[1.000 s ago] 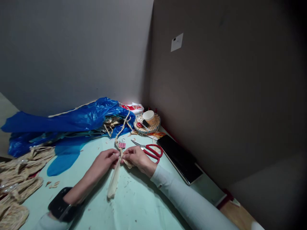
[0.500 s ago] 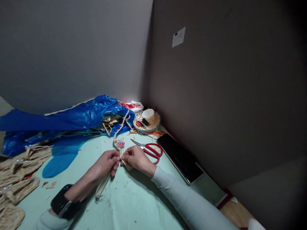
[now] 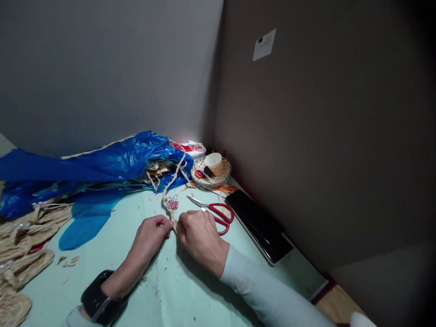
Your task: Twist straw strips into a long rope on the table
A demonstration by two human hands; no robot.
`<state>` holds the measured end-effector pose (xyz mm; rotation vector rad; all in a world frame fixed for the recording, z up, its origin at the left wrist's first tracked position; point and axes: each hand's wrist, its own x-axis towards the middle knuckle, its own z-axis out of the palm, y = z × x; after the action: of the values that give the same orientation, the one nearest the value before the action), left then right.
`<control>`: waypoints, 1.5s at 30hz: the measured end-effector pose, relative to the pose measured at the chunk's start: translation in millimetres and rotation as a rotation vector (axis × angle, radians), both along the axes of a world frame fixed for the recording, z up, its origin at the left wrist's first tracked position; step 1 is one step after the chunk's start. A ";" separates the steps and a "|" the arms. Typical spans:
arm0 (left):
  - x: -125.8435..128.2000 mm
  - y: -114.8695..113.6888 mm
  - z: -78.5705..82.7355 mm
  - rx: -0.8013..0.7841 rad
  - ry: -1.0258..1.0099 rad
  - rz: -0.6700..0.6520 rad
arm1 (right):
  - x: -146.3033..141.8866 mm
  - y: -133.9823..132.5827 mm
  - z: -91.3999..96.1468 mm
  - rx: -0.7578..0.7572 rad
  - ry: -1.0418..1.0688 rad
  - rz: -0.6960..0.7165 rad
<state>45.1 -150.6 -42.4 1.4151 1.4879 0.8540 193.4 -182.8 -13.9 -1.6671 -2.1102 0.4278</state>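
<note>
A braided cord of pale dried plant fibre (image 3: 166, 190) runs from the blue plastic bag down to my hands. My left hand (image 3: 155, 231) pinches the braid's near end between thumb and fingers. Just to its right, my right hand (image 3: 200, 234) is closed on the strands at the same end, knuckles up, its fingertips mostly hidden. A pink binder clip (image 3: 173, 204) sits beside the braid, just beyond my hands; whether it grips the cord I cannot tell. Red-handled scissors (image 3: 218, 213) lie partly behind my right hand.
A blue plastic bag (image 3: 136, 159) holding dried fibre lies at the back left. Woven fibre pieces (image 3: 23, 263) lie at the left edge. A round woven tray (image 3: 218, 184) bears a white cup (image 3: 213, 162). A black phone-like slab (image 3: 259, 227) lies along the right wall.
My right hand has turned knuckles up over the braid end. The loose strand that hung below my left hand is now out of sight. The view has shifted slightly.
</note>
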 end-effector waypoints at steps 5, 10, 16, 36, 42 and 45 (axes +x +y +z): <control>-1.6 -5.6 -0.7 -0.062 -0.103 0.009 | -18.2 -20.2 -9.1 0.113 -0.193 0.134; -7.7 -8.5 -3.8 -0.150 -0.250 -0.021 | -27.1 -27.1 -22.2 0.155 -0.270 0.255; -11.3 -6.1 -0.7 -0.213 -0.335 0.001 | -5.2 -8.8 0.9 0.061 -0.087 0.103; -3.4 -20.3 21.0 0.146 0.373 -0.043 | -5.1 21.8 -15.6 -0.173 0.418 -0.019; 7.5 -30.5 20.2 0.211 0.642 -0.057 | -8.8 17.0 -18.5 -0.165 0.477 -0.035; 13.6 -36.5 18.3 0.256 0.790 -0.085 | -4.5 19.0 -21.3 -0.212 0.550 0.021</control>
<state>58.7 -187.1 -24.1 2.1460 1.9074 0.4449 188.9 -163.8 -35.2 -1.4186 -1.7156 1.0172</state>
